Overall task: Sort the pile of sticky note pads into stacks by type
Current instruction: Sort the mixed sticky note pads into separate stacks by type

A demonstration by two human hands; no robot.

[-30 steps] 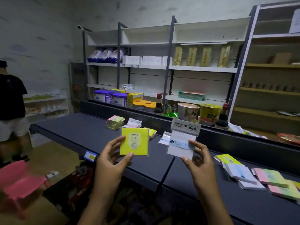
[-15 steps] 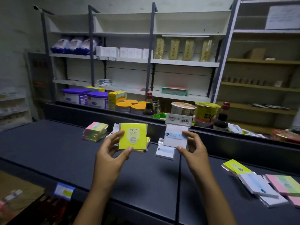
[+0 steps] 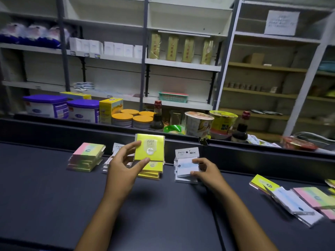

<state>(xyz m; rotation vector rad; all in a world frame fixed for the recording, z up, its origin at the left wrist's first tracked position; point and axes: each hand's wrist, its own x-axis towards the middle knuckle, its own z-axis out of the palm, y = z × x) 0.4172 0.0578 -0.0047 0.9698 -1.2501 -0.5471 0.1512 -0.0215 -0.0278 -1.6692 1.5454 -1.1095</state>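
Note:
My left hand (image 3: 125,163) pinches a yellow sticky note pad (image 3: 149,147) marked 2207, held just above a stack of yellow pads (image 3: 154,170). My right hand (image 3: 206,170) holds a white pad (image 3: 186,164) with a header card, low over a small stack of white pads (image 3: 184,180). A stack of pink-and-green pads (image 3: 87,157) stands at the left. Another white stack (image 3: 116,151) is partly hidden behind my left hand. An unsorted pile of mixed pads (image 3: 297,200) lies at the right on the dark counter (image 3: 54,196).
A raised dark ledge (image 3: 253,151) runs along the back of the counter. Behind it stand tubs, jars, sauce bottles (image 3: 157,115) and noodle cups (image 3: 198,124). Shelves with boxes and packets fill the wall.
Both hands moved forward and down toward the counter. The yellow pad now hovers over the yellow stack, and the white pad has come down onto the white stack. The view swung right and closer.

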